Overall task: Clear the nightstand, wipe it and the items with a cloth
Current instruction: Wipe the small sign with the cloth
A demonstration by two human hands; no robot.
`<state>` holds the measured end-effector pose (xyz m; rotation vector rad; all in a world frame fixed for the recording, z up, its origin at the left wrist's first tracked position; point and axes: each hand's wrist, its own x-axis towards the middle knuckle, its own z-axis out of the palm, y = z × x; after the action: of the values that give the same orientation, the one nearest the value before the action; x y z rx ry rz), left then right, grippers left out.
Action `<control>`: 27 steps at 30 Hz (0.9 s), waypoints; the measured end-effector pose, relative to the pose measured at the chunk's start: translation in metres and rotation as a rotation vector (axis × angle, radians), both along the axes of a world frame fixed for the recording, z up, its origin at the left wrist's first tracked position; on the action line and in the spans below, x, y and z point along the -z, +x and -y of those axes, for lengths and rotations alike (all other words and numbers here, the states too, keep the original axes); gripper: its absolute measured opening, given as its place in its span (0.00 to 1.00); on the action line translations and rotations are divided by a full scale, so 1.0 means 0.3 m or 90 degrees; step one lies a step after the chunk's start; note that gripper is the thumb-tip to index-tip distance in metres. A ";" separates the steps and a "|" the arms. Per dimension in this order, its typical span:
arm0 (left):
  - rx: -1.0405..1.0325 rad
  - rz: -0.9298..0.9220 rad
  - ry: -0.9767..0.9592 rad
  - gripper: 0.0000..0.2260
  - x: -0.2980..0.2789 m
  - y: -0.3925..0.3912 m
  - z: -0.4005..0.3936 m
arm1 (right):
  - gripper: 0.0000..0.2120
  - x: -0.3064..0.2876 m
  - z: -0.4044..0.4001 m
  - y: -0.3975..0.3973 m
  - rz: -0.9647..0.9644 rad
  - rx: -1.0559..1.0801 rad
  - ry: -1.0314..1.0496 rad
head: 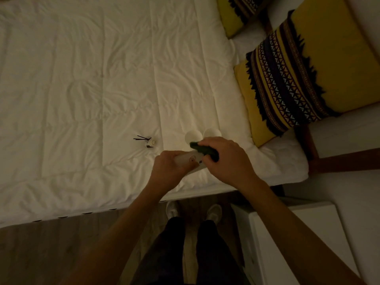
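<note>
While both forearms reach out over the bed, my left hand grips a flat white item above the duvet edge, and my right hand, knuckles up, presses a bunched green cloth against its far end.

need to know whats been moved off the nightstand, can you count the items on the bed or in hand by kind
reed diffuser: 1
white cups: 2
white flat item, held in the left hand: 1
dark green cloth, in the right hand: 1
yellow patterned cushions: 2
total: 7
</note>
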<state>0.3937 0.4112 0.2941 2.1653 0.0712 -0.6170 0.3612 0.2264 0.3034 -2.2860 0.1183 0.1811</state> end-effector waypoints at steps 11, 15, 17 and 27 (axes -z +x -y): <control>0.069 0.089 0.231 0.05 0.107 -0.024 0.001 | 0.22 -0.023 -0.170 -0.028 0.001 -0.096 0.033; 0.052 0.109 0.185 0.07 0.135 0.002 -0.014 | 0.19 0.033 -0.138 0.032 -0.059 -0.022 0.171; 0.003 0.089 0.163 0.06 0.143 0.039 -0.033 | 0.17 0.088 -0.078 0.066 -0.062 0.071 0.163; 0.126 0.100 0.295 0.11 0.311 0.277 -0.063 | 0.15 0.233 0.032 0.133 -0.075 0.146 0.176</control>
<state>0.4766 0.4299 0.2008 2.6869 -0.0946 -0.5796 0.4010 0.2167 0.2336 -1.9693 0.3901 0.1984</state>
